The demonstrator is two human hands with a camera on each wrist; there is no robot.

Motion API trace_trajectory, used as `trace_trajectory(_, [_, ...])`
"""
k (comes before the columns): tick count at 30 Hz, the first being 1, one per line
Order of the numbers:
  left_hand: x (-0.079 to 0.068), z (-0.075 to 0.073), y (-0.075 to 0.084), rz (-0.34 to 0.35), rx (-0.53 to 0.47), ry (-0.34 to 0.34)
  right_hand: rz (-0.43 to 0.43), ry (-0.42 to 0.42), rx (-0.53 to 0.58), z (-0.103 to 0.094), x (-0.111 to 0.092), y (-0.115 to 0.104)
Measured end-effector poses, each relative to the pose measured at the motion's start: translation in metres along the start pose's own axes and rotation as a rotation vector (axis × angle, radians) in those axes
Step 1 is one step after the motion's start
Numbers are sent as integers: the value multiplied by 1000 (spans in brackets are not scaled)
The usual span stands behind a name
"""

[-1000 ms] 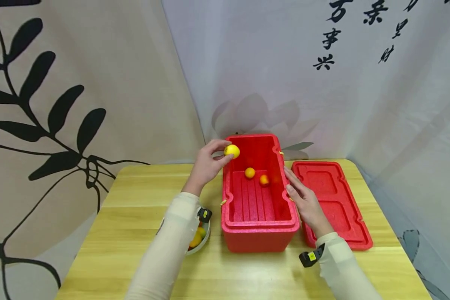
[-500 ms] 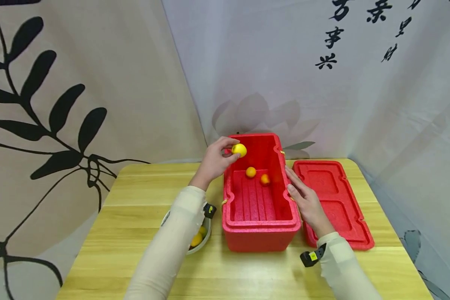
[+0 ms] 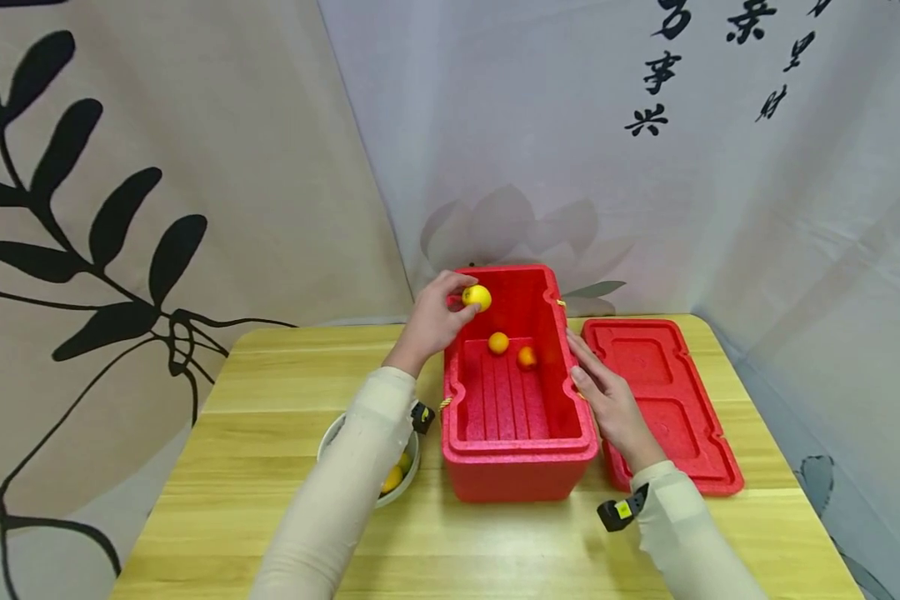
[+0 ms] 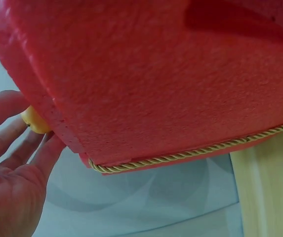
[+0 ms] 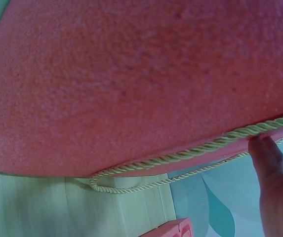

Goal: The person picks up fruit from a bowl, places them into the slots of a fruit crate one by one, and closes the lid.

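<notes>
My left hand (image 3: 433, 321) pinches a round yellow fruit (image 3: 477, 297) between thumb and fingers, above the far left part of a red foam box (image 3: 521, 475). The left wrist view shows this fruit (image 4: 35, 121) partly hidden behind the box's edge. Inside the box, an orange fruit (image 3: 498, 343) and a redder orange one (image 3: 527, 358) lie apart on the ribbed floor. My right hand (image 3: 607, 400) rests against the box's right side, fingers extended along it. In the right wrist view, its fingertips touch the wall beside a gold cord (image 5: 200, 148).
A red lid (image 3: 678, 417) lies on the wooden table (image 3: 270, 433) to the right of the box. Left of the box stands a white bowl (image 3: 414, 473) with several fruits, partly covered by my left forearm. A printed cloth (image 3: 495, 125) hangs behind.
My left hand has carried the yellow fruit a little rightward, from the box's left rim to over its inside, then held nearly still. The right hand stays on the box.
</notes>
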State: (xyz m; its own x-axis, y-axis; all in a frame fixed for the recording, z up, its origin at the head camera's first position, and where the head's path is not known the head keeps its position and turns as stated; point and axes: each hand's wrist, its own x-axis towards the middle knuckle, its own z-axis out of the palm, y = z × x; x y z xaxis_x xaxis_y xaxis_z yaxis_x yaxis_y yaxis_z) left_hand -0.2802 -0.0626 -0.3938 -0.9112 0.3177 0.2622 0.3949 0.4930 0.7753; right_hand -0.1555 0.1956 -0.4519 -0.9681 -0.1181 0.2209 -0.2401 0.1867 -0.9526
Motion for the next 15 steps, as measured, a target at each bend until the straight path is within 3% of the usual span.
trace_trajectory(6, [6, 1, 2, 18, -3, -15, -6, -13, 3, 0, 0, 0])
trace_trajectory(15, [8, 5, 6, -11, 50, -58, 17, -10, 14, 0, 0, 1])
